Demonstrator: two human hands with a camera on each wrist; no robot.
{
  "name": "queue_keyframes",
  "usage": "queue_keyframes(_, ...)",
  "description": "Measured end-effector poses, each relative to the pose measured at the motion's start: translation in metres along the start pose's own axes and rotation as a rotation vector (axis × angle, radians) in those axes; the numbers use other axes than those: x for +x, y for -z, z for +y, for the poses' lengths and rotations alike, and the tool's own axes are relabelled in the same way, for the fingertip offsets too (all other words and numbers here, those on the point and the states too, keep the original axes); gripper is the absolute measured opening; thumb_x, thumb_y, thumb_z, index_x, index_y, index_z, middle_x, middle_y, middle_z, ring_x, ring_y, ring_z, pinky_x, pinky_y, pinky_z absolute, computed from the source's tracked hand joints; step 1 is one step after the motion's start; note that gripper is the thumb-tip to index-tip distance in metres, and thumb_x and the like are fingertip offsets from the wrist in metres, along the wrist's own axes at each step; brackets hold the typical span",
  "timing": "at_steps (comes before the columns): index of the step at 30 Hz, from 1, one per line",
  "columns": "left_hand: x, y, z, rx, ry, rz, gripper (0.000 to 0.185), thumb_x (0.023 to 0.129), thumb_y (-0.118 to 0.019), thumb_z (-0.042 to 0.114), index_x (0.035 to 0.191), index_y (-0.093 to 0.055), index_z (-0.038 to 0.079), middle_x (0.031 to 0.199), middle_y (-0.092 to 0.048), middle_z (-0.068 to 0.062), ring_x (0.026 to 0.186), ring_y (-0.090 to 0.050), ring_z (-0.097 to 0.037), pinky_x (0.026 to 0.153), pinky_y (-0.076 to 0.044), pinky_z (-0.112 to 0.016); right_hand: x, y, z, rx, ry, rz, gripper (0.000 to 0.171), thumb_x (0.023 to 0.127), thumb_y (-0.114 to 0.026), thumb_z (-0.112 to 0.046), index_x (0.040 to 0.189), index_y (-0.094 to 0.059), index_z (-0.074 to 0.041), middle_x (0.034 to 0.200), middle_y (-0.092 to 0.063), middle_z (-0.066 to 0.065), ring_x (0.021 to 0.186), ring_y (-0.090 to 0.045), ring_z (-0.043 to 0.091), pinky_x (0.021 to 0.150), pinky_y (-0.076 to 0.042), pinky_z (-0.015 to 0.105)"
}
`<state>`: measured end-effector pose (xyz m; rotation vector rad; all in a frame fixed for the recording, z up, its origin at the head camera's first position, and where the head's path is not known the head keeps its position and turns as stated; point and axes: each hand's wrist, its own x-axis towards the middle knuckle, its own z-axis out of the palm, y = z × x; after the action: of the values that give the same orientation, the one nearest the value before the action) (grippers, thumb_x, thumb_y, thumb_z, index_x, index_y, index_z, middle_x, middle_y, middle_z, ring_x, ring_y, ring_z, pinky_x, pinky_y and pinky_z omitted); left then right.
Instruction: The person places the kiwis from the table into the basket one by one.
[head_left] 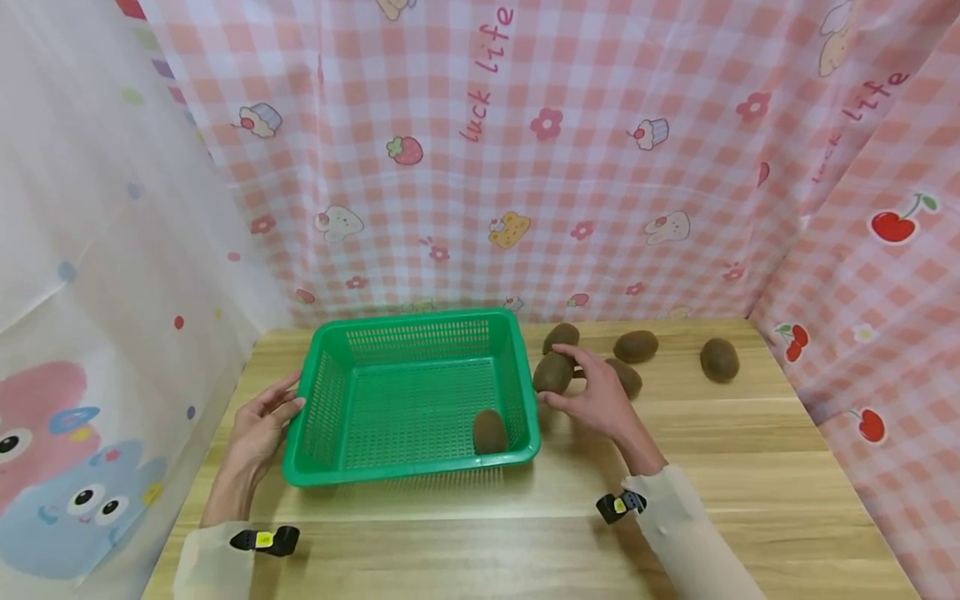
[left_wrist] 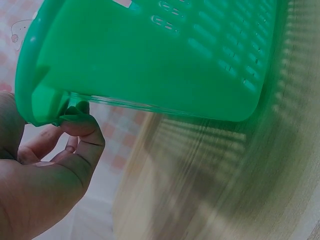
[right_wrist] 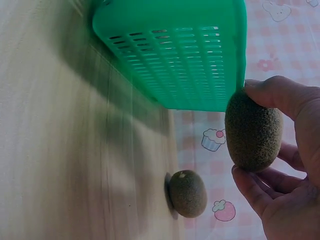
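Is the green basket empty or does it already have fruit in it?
Not empty: one kiwi lies inside the green basket, near its front right corner. The right hand holds another kiwi outside the rim.

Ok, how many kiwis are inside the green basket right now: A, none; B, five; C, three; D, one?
D: a single kiwi lies in the green basket, near its front right corner, while the right hand holds another kiwi outside the rim and the rest lie on the table.

Beyond the right hand, three loose kiwis (head_left: 636,346) lie on the wooden table (head_left: 750,467); a pink checked curtain (head_left: 525,167) hangs behind them
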<state>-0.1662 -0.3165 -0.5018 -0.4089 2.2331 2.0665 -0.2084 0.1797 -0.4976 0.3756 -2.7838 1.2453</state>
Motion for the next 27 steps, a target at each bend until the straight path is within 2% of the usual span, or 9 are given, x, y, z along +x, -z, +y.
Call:
queue_keyframes(6, 0.000, 0.000, 0.001, -0.038, -0.014, -0.007, 0.062, 0.102, -0.065, 0.014, 0.158, -0.039, 0.008, 0.110, -0.060, 0.015, 0.098, -0.060, 0.002, 0.079, -0.058, -0.015, 0.004, 0.002, -0.005, 0.005, 0.017, 0.004, 0.073, 0.082, -0.087, -0.032, 0.144, -0.055, -0.013, 0.138, -0.061, 0.013, 0.114, -0.065, 0.034, 0.097, -0.057, 0.052)
queue_keyframes(13, -0.001, 0.001, 0.000, -0.038, 0.000, -0.002, 0.063, 0.102, -0.065, 0.014, 0.159, -0.039, 0.008, 0.110, -0.060, 0.016, 0.095, -0.062, 0.002, 0.080, -0.058, -0.015, 0.011, 0.003, -0.015, 0.003, 0.041, -0.005, 0.073, 0.083, -0.087, -0.035, 0.144, -0.056, -0.013, 0.140, -0.060, 0.010, 0.115, -0.065, 0.032, 0.097, -0.058, 0.048)
queue_keyframes(27, 0.000, 0.001, 0.001, 0.029, -0.003, -0.007, 0.063, 0.103, -0.064, 0.017, 0.160, -0.037, 0.010, 0.113, -0.057, 0.016, 0.095, -0.062, 0.003, 0.081, -0.058, -0.016, 0.024, -0.003, -0.034, 0.030, 0.077, -0.032, 0.072, 0.083, -0.086, -0.036, 0.144, -0.056, -0.015, 0.134, -0.061, 0.006, 0.116, -0.064, 0.026, 0.100, -0.057, 0.045)
